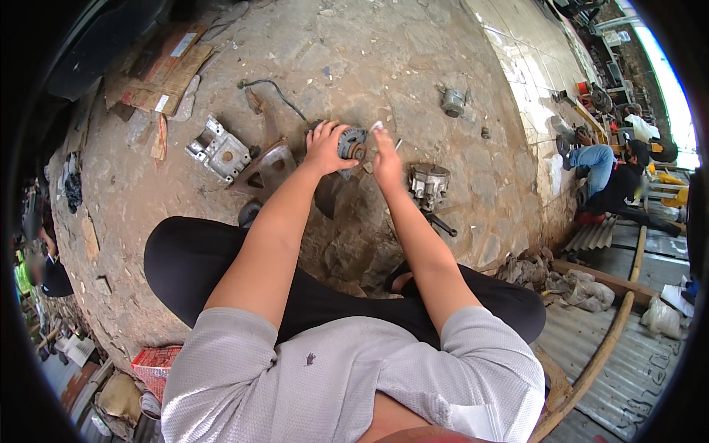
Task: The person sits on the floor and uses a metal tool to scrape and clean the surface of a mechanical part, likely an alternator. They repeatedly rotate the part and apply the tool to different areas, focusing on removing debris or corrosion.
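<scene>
The left hand (324,150) curls over a metal part (356,138), probably heavy, rigid, best gripped round its rim; the right hand (385,161), fingers fairly straight, I can't read.

The part (353,136) is dull, ridged metal, the casting (219,153) matt metal; the floor (354,52) rough stone, the tiles (521,74) glossy; the shirt (325,376) textured cloth, the pole (612,334) smooth wood.

Head-worn, the wide view over there faces steeply down — close over the grey shirt (317,380), farther out to left hand (323,149) and right hand (385,161).
</scene>
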The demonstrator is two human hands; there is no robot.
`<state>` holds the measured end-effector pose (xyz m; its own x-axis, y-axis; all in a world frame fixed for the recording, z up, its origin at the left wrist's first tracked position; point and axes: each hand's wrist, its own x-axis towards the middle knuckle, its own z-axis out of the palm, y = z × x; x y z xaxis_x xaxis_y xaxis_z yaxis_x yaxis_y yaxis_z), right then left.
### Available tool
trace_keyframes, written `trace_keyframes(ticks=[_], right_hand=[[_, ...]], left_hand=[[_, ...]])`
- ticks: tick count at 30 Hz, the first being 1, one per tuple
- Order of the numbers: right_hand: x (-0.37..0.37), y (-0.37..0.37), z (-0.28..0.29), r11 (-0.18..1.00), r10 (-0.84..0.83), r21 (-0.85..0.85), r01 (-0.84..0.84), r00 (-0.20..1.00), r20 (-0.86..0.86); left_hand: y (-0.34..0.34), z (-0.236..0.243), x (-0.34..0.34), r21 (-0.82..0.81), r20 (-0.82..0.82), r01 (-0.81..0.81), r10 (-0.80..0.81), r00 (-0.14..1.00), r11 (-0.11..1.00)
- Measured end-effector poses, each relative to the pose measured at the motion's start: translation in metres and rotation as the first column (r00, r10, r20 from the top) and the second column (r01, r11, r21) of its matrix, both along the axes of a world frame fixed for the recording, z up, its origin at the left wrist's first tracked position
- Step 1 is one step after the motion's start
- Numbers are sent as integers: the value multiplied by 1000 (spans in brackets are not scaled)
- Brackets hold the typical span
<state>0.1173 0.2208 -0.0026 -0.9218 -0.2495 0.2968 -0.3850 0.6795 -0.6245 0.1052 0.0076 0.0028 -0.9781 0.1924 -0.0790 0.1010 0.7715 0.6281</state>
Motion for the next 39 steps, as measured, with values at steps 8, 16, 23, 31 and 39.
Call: trace_keyframes(ticks=[8,16,23,31,39], right_hand=[[-1,-6,14,960,219,199,-197,972,-90],[0,7,-3,995,-13,101,6,998,68],[11,-7,3,988,76,134,-77,997,13],[6,-4,-7,999,38,37,-36,998,-55],[0,-3,11,988,142,75,-131,977,-162]], left_hand=[[-3,1,-1,15,0,-3,3,1000,1000],[1,0,-3,14,-9,8,-8,1000,1000],[-2,-8,4,17,-27,-14,15,1000,1000],[0,-6,-1,43,-12,-5,5,1000,999],[2,7,4,19,3,-18,18,1000,1000]])
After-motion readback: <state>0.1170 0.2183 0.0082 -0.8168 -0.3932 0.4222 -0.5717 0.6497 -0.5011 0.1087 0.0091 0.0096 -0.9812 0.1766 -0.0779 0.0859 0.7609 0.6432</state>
